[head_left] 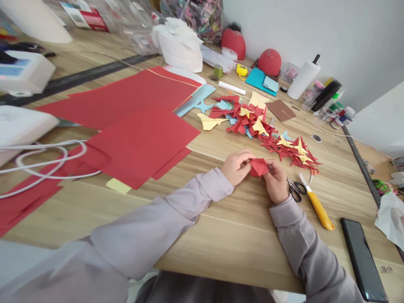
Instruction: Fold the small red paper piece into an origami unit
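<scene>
A small folded piece of red paper [259,167] is held between my two hands, just above the wooden table. My left hand [237,166] pinches its left edge between thumb and fingers. On the opposite edge, my right hand [276,180] grips it the same way; some fingertips are hidden behind the paper. Beyond my hands lies a heap of folded paper shapes [243,120], mostly red with some yellow and light blue. Black-handled scissors [296,190] and a yellow utility knife [319,210] with its blade out rest beside my right hand.
Large red paper sheets [142,143] cover the table's left side, with a white cable [63,158] over some. A phone [362,256] lies at the right front. Brown paper [280,110], a yellow tape measure [241,70] and several bottles [342,118] stand or lie farther back.
</scene>
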